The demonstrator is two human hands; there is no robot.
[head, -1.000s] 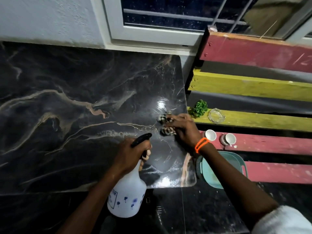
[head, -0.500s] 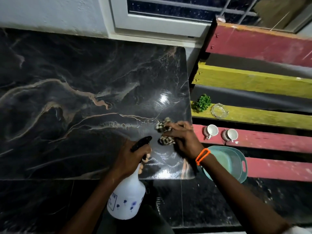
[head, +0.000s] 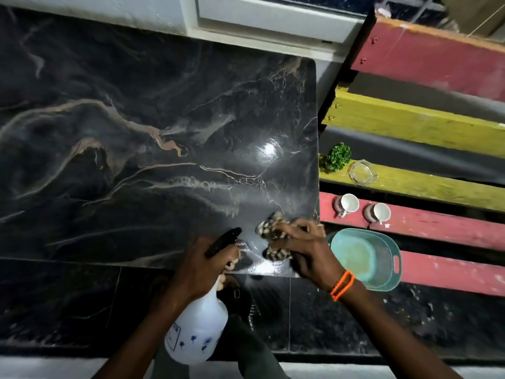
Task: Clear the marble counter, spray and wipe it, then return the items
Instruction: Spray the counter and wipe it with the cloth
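The black marble counter (head: 153, 138) with tan veins fills the left and middle of the head view. My right hand (head: 306, 250) presses a striped cloth (head: 269, 228) flat on the counter's near right corner. My left hand (head: 202, 269) grips the neck of a white spray bottle (head: 196, 335) with a black trigger head (head: 222, 240), held at the counter's front edge just left of the cloth. The wet corner shines around the cloth.
A painted slatted bench (head: 426, 124) stands to the right. On it sit a green plant sprig (head: 337, 157), a glass dish (head: 362, 172), two white cups (head: 349, 202) and a teal basin (head: 366, 258). A window frame (head: 267, 20) lies behind.
My right hand has drawn the cloth toward the counter's front right corner. My left hand keeps the bottle at the front edge. The view has tilted down.
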